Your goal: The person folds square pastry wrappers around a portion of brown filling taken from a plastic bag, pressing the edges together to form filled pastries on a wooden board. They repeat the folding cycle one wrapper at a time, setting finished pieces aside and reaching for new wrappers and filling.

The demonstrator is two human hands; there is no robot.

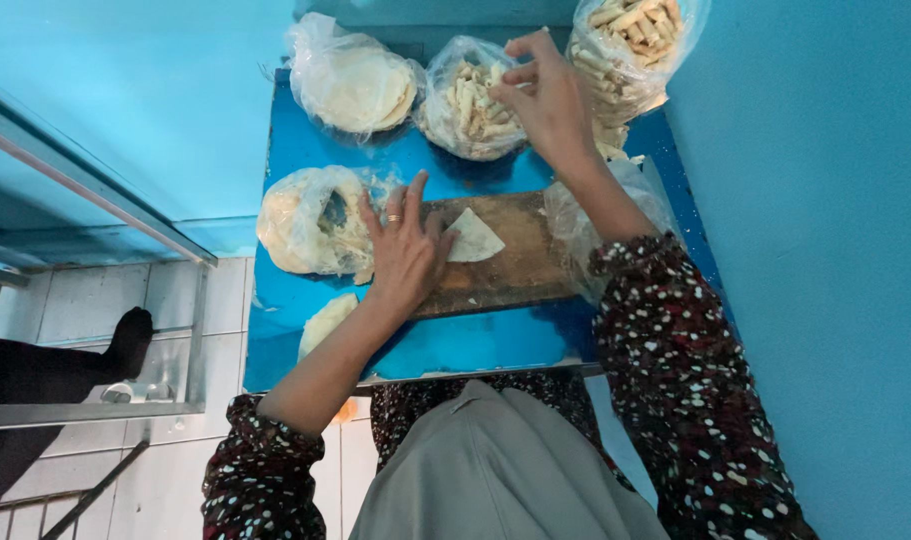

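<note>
While the left hand (407,252) lies flat, fingers spread, pinning a folded dough wrapper (472,238) to the wooden board (515,262) on the blue counter (455,345), the right hand (547,92) reaches into a bag of rolled pastries (467,105), fingertips pinched on one. Step in hand, apparently: bagging a finished roll; the next fold calls for both hands on the wrapper.

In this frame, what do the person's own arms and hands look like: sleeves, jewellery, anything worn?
Both hands are bare, with no gloves. The left hand wears a ring on one finger; no ring shows on the right hand. Both arms have dark maroon sleeves dotted with small white and pale spots, pushed up so the forearms are uncovered.
</note>
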